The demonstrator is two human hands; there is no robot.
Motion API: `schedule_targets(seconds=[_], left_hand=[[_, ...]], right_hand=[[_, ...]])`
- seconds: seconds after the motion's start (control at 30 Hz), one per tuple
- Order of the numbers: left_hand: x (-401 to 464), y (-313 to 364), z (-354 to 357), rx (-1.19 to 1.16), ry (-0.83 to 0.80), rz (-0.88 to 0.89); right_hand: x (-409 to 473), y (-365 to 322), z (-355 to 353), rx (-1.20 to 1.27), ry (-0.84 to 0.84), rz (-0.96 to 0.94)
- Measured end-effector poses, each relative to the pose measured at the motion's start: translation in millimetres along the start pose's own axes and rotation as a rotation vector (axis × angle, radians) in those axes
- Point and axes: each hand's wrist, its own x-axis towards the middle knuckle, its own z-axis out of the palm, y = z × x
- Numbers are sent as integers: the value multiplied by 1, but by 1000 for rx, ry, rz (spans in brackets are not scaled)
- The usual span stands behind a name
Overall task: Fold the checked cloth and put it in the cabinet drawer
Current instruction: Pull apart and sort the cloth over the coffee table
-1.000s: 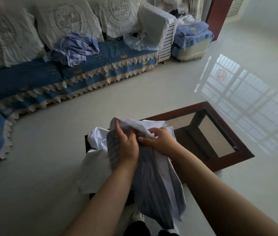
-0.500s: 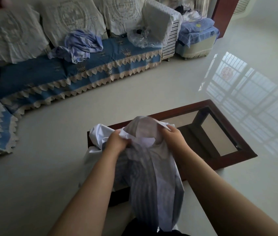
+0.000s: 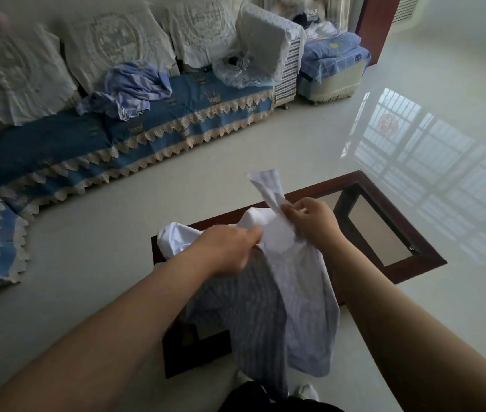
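Observation:
The checked cloth (image 3: 265,307) is pale blue and white with fine stripes, bunched and hanging down in front of me over the near end of a low table. My left hand (image 3: 230,251) grips its upper edge from the left. My right hand (image 3: 313,218) pinches a white corner that sticks up above my fingers. The two hands are close together, a little apart. No cabinet or drawer is in view.
A dark wooden-framed glass coffee table (image 3: 414,248) stands just beyond my hands. A blue sofa (image 3: 117,150) with lace cushions and a crumpled blue cloth (image 3: 134,90) runs along the left and back. A covered stool (image 3: 334,72) stands at the back right. The shiny floor (image 3: 429,138) lies open to the right.
My hands have shifted apart and rightward along the cloth's top edge. My right hand has lifted a white corner upward, and more of the white side now shows.

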Motion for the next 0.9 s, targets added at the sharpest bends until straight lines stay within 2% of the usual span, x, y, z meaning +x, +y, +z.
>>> schedule_targets(seconds=[0.1,0.17,0.3,0.4,0.47,0.53,0.6,0.7,0.8,0.9], left_hand=[[6,5,-4,73,-98,-28],[11,-1,-3,39,-137,-30],[22,-6,-1,-380,-279,18],[27,-2,-6,-805,-385,36],[30,2,-11,-1052,-548,38],[35,5,-13,-1160,-706,69],[41,9,-15,-1151,-755,114],[44,22,-25,-915,-604,294],[44,41,-35,-733,-298,451],[47,60,-38,-626,-19,559]], right_hand=[[-6,-1,-2,-28,-37,-40],[-9,0,-3,-29,-13,-54],[-12,4,-3,20,39,11],[-19,10,0,157,70,128],[-27,15,3,277,65,206],[-38,17,7,406,57,227],[-50,19,11,522,29,238],[-64,26,12,777,-80,211],[-77,36,1,1090,-214,213],[-87,46,-8,1195,-259,180]])
